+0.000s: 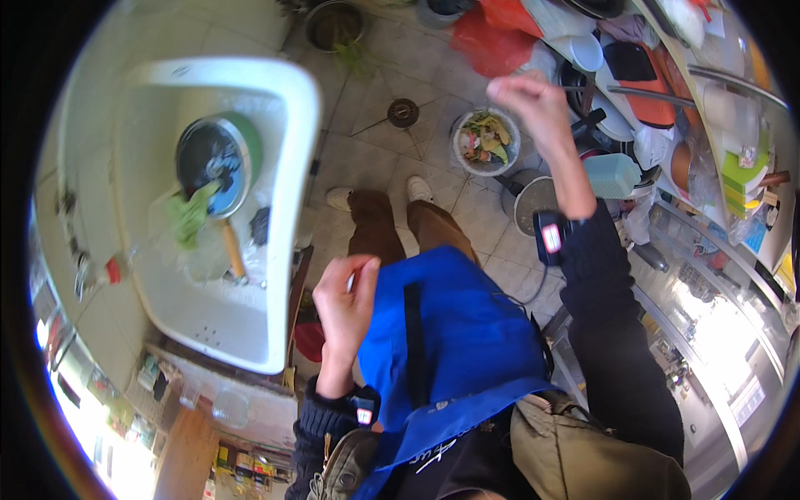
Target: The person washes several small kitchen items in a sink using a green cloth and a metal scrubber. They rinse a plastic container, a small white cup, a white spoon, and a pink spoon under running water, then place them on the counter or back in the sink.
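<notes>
My left hand [345,306] is raised beside the right rim of the white sink [294,156], its fingers curled in. A small white sliver shows between thumb and fingers; whether it is a held thing I cannot tell. Out to the right, my right hand [537,112] hovers above the tiled floor with its fingertips drawn together, slightly blurred. I see nothing in it. Below it stands a white bin [456,147] with vegetable scraps [484,137]. Inside the sink a green pot [251,147] holds water, with a green cloth [190,215] against its edge and a wooden handle [233,250] close by.
A rack at right carries a turquoise basket [612,175], an orange board [650,87] and a white cup [586,53]. A grey bucket [534,203] stands on the floor near a drain [403,113]. Red plastic bags [494,37] lie farther off. A faucet [94,272] projects at left.
</notes>
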A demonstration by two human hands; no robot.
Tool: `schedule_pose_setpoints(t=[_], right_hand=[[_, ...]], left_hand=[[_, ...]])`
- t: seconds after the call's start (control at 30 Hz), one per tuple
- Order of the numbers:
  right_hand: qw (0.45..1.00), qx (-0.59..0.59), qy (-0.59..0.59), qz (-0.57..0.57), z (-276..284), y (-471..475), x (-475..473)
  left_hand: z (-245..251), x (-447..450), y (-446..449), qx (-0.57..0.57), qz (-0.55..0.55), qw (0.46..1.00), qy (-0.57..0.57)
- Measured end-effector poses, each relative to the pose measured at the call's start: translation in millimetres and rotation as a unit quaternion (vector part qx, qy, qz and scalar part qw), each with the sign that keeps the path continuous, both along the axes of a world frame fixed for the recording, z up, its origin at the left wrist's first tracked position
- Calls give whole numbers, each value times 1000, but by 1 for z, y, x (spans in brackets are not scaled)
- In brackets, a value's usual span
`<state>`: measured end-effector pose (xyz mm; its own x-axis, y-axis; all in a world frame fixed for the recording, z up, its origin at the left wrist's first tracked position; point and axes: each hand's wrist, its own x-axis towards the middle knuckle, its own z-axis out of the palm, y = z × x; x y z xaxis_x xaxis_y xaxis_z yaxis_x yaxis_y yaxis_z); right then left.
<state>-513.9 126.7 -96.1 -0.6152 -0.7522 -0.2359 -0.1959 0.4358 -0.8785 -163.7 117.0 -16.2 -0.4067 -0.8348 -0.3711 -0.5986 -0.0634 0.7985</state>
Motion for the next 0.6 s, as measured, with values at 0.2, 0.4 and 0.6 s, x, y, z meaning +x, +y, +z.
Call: schedule_pose_setpoints(t=[0.2,0.4,0.6], right_hand=[[950,-52,74,-299,-213,59,-94],[874,234,116,-409,-436,171,-29],[805,397,41,-438,-494,232,53]], left_hand=[[-79,8,25,41,8,994,-102],[-169,29,40,19,-4,988,-154],[-211,46,65,59,38,981,-180]])
